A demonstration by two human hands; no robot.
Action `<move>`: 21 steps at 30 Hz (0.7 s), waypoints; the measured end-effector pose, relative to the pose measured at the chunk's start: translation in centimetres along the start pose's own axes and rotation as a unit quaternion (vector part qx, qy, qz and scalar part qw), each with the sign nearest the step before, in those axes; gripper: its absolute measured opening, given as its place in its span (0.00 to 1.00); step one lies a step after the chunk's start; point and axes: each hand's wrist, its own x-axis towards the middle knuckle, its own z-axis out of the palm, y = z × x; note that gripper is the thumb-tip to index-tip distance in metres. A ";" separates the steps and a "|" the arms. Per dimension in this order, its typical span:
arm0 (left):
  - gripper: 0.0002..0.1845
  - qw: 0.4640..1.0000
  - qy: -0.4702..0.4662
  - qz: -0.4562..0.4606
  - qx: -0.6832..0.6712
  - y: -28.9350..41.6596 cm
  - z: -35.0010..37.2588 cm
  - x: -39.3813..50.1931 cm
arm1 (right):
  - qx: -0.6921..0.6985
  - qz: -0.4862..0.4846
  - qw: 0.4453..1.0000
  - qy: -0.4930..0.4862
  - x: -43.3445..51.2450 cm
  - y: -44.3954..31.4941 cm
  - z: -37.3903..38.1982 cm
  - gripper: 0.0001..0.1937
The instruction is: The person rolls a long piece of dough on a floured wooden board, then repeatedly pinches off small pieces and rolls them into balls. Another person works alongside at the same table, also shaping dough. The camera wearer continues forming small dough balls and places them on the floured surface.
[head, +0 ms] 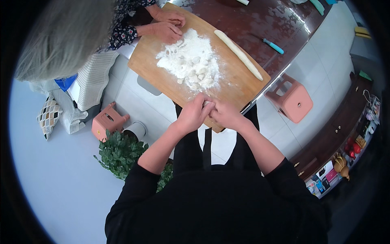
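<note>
Both of my hands meet over the near edge of a wooden board (152, 73). Between the fingers of my left hand (195, 109) and my right hand (227, 113) shows a small pale piece of dough (207, 103), mostly covered by the fingers. Just beyond them lies a heap of white flour (195, 39) with several small dough pieces (201, 76) in it. Along the board's right side rests a long roll of dough (239, 55).
Another person's hands (167, 32) are at the board's far left. On the dark table (240, 18) lies a knife with a blue handle (274, 46). Pink plastic stools stand right (294, 100) and left (108, 122). A leafy plant (120, 154) is at my left.
</note>
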 end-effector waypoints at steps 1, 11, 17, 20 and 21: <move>0.15 0.999 -0.005 0.024 0.042 0.5 -0.2 -0.2 | -0.043 -0.036 0.998 -0.005 -0.2 -0.5 0.0 0.21; 0.11 0.959 0.260 0.086 -0.071 -1.3 1.2 0.6 | 0.170 -0.009 0.985 0.005 -3.1 -6.3 -0.4 0.11; 0.21 0.973 0.143 -0.120 0.134 -8.1 -0.3 6.8 | 0.121 0.134 0.983 -0.025 -0.9 -3.2 -0.6 0.20; 0.17 0.980 0.179 -0.038 0.084 -7.9 0.3 5.5 | -0.023 -0.046 0.993 0.109 0.5 0.9 0.6 0.25; 0.15 0.980 0.180 -0.071 0.046 -7.3 0.3 4.4 | -0.033 -0.032 0.992 0.114 0.6 1.8 0.9 0.25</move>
